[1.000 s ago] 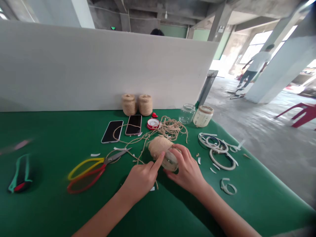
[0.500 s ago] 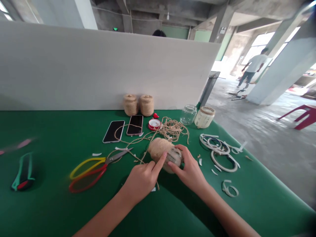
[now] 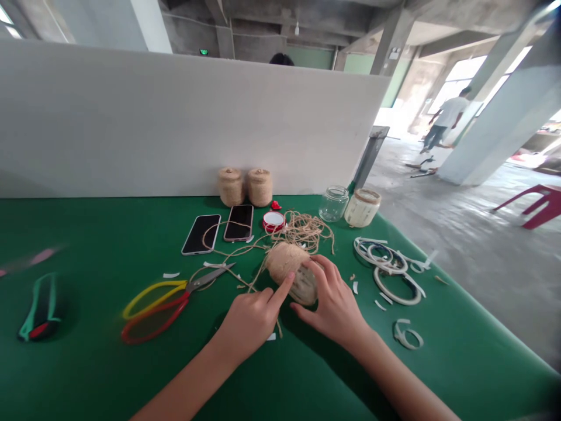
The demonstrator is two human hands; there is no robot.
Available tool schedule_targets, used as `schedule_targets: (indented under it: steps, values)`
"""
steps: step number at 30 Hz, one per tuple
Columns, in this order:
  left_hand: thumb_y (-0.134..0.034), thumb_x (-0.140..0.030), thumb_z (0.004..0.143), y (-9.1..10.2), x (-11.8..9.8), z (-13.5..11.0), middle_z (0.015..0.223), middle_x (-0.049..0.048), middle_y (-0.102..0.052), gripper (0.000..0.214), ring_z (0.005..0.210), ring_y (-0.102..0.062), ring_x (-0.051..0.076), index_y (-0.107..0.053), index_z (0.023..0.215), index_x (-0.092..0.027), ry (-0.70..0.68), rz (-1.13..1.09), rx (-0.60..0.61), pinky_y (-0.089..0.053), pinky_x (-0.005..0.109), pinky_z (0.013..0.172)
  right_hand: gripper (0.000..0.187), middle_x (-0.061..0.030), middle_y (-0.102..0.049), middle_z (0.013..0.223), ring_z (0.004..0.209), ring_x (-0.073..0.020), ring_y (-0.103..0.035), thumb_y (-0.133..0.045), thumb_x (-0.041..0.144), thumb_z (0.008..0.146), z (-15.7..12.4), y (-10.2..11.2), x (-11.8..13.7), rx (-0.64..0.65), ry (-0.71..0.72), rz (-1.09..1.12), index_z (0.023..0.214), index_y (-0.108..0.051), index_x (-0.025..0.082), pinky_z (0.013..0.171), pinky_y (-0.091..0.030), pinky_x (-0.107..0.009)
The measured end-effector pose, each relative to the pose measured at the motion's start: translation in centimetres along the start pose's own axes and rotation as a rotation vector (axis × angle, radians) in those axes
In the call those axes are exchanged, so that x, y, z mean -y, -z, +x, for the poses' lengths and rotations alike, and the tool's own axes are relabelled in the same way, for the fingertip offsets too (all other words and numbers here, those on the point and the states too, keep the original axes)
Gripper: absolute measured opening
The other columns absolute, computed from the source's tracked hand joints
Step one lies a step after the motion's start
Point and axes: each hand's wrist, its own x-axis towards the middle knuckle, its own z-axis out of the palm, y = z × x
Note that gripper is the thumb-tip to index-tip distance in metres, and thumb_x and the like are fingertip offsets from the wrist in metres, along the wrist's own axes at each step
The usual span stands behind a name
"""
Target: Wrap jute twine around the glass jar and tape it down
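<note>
As the jar (image 3: 289,261) slants toward the right hand (image 3: 335,298), which grips its glass end (image 3: 305,287), the half-curled left hand (image 3: 249,318) touches its string (image 3: 275,263).

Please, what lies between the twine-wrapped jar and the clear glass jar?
In the head view, a loose heap of twine lies between the twine-wrapped jar and the clear glass jar.

The hands (image 3: 252,318) are bare, with slim fingers (image 3: 283,287), above bare, slender, tapering forearms (image 3: 199,374).
</note>
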Motion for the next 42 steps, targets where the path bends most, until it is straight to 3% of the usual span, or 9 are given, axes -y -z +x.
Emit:
schedule_targets:
  steps: [8, 11, 16, 19, 22, 24, 28, 36, 42]
  values:
    - [-0.035, -0.002, 0.083, 0.27, -0.13, 0.22, 0.062, -0.0031, -0.05, 0.06, 0.049, -0.051, 0.012, -0.02, 0.141, -0.011, 0.008, -0.025, 0.013, -0.04, 0.022, 0.043, 0.059, -0.0084, -0.049, 0.119, 0.107, -0.0256, -0.053, -0.062, 0.039, 0.071, 0.26, -0.1, 0.15, -0.022, -0.18, 0.198, 0.122, -0.035, 0.025, 0.086, -0.048, -0.04]
    - [-0.035, -0.001, 0.082, 0.42, -0.17, 0.16, 0.061, -0.0034, -0.05, 0.062, 0.047, -0.049, 0.012, -0.017, 0.141, -0.01, 0.002, -0.036, 0.044, -0.039, 0.022, 0.042, 0.052, -0.0067, -0.054, 0.114, 0.097, -0.023, -0.058, -0.058, 0.041, 0.076, 0.38, -0.06, -0.08, -0.003, -0.264, 0.246, 0.12, -0.035, 0.025, 0.078, -0.05, -0.035]
    - [-0.033, 0.002, 0.08, 0.31, -0.18, 0.1, 0.062, -0.0035, -0.05, 0.066, 0.046, -0.048, 0.012, -0.013, 0.142, -0.009, -0.005, -0.03, 0.082, -0.038, 0.022, 0.04, 0.044, -0.0071, -0.061, 0.107, 0.083, -0.0241, -0.064, -0.044, 0.045, 0.085, 0.37, 0.3, -0.44, 0.066, -0.317, 0.147, 0.123, -0.034, 0.025, 0.066, -0.049, -0.035]
    - [-0.033, 0.001, 0.081, 0.19, -0.18, 0.0, 0.063, -0.0031, -0.051, 0.065, 0.047, -0.049, 0.012, -0.012, 0.142, -0.01, -0.003, -0.03, 0.09, -0.039, 0.023, 0.041, 0.057, -0.012, -0.058, 0.115, 0.094, -0.0297, -0.061, -0.045, 0.05, 0.083, 0.24, 0.41, -0.32, 0.056, -0.269, 0.019, 0.13, -0.03, 0.022, 0.07, -0.05, -0.04]
    - [-0.033, 0.0, 0.082, 0.15, -0.17, -0.13, 0.064, -0.0029, -0.052, 0.065, 0.048, -0.05, 0.012, -0.011, 0.142, -0.011, 0.003, -0.044, 0.089, -0.04, 0.023, 0.043, 0.082, -0.0163, -0.04, 0.134, 0.112, -0.0339, -0.051, -0.059, 0.057, 0.069, 0.13, 0.32, -0.14, -0.016, -0.181, -0.056, 0.134, -0.027, 0.02, 0.074, -0.05, -0.043]
    - [-0.033, -0.001, 0.083, 0.13, -0.18, -0.15, 0.063, -0.003, -0.051, 0.065, 0.048, -0.05, 0.012, -0.01, 0.142, -0.011, 0.006, -0.049, 0.088, -0.039, 0.022, 0.043, 0.085, -0.015, -0.036, 0.136, 0.113, -0.0329, -0.049, -0.065, 0.054, 0.064, 0.09, 0.18, -0.09, -0.004, -0.145, -0.05, 0.134, -0.027, 0.022, 0.073, -0.052, -0.042]
    - [-0.033, -0.002, 0.083, 0.09, -0.22, -0.03, 0.062, -0.0032, -0.051, 0.065, 0.047, -0.049, 0.012, -0.009, 0.142, -0.011, 0.012, -0.042, 0.091, -0.038, 0.022, 0.042, 0.071, -0.0103, -0.043, 0.128, 0.109, -0.0275, -0.052, -0.063, 0.041, 0.069, 0.05, -0.04, -0.08, 0.036, -0.142, 0.036, 0.129, -0.029, 0.025, 0.074, -0.051, -0.038]
    - [-0.031, -0.002, 0.083, 0.2, -0.2, 0.12, 0.061, -0.0037, -0.05, 0.066, 0.047, -0.049, 0.012, -0.005, 0.143, -0.013, 0.023, -0.059, 0.098, -0.038, 0.022, 0.042, 0.054, -0.0064, -0.056, 0.115, 0.093, -0.0232, -0.06, -0.054, 0.044, 0.078, 0.29, 0.25, 0.2, 0.091, -0.337, 0.255, 0.123, -0.03, 0.026, 0.075, -0.048, -0.033]
    - [-0.03, -0.002, 0.083, 0.22, -0.27, 0.07, 0.062, -0.0031, -0.052, 0.065, 0.045, -0.048, 0.013, -0.006, 0.143, -0.01, -0.006, -0.07, 0.086, -0.037, 0.024, 0.04, 0.048, -0.0067, -0.064, 0.105, 0.086, -0.028, -0.064, -0.043, 0.049, 0.084, 0.48, 0.69, -0.03, 0.154, -0.362, 0.081, 0.124, -0.032, 0.025, 0.068, -0.045, -0.035]
